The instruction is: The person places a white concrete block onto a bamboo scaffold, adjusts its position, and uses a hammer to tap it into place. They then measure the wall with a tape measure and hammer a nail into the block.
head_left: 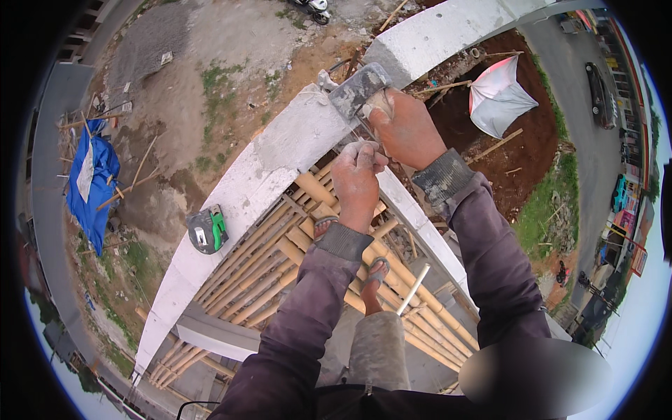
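Observation:
My right hand [406, 129] is closed around the handle of a trowel [360, 89], whose grey, mortar-smeared blade lies over a gap in the pale block wall [294, 136]. Just below and to its left, my left hand [357, 183] is curled closed, fingertips close to the right hand. Whatever it may pinch is too small to make out. Thin rods show in the gap beside the fingers. Farther down the wall's left arm, a green and grey tape measure [208, 229] rests on the top face.
Under me, bamboo poles [280, 269] form a platform where my sandalled feet [376, 271] stand. A white pipe [414, 288] rises beside my leg. Ground lies far below, with a blue tarp [92, 175], a pale cloth canopy [500, 98] and a road [581, 77].

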Demonstrator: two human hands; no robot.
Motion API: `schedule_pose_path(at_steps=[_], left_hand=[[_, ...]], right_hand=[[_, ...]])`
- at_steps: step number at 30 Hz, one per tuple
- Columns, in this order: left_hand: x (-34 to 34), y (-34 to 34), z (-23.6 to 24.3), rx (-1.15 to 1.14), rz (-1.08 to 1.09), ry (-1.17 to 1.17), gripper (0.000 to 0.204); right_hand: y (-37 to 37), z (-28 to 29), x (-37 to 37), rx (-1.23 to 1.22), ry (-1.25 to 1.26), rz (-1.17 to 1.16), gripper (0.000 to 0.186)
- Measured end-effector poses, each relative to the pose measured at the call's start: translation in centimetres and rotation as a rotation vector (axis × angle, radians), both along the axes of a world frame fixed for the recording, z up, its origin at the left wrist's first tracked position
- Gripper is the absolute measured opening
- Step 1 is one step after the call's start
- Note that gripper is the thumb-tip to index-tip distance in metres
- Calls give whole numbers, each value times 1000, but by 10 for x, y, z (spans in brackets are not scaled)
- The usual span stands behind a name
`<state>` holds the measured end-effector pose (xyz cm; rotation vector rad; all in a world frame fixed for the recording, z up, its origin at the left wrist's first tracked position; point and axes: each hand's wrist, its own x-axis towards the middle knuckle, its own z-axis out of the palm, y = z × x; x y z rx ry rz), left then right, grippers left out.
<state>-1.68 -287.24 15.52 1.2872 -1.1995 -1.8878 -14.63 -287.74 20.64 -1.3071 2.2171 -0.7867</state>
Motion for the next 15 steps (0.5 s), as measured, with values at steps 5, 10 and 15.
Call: schedule_pose_path(at_steps=[5, 10, 15], left_hand=[[-1, 6, -5, 100, -5, 24, 24], [5, 13, -8, 129, -8, 59, 24], [-1, 14, -4, 86, -34, 114, 21]], right_hand=[[18, 14, -2, -69, -179, -215, 28], [37, 27, 9, -115, -125, -228, 26], [39, 24, 22, -135, -114, -180, 25]])
